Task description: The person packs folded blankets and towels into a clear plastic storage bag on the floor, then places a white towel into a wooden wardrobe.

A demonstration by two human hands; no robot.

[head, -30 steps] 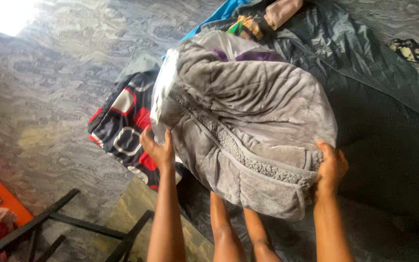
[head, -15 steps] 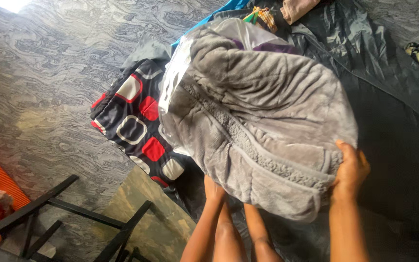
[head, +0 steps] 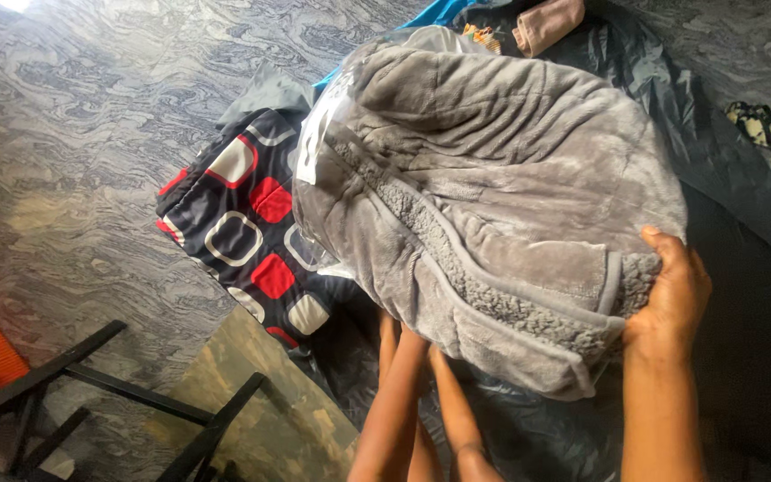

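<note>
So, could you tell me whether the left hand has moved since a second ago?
Yes. It left the blanket's edge beside the patterned cloth and went underneath the bundle; only the forearm shows now.

floor [head: 91,134]: grey swirled marble pattern
patterned cloth [head: 243,223]: dark, red and white rounded squares, lying on floor
dark sheet [head: 742,268]: spread over floor, right side
black frame [head: 91,393]: metal bars, lower left
small camo cloth [head: 760,125]: on sheet, upper right
beige cloth [head: 546,22]: top edge
</note>
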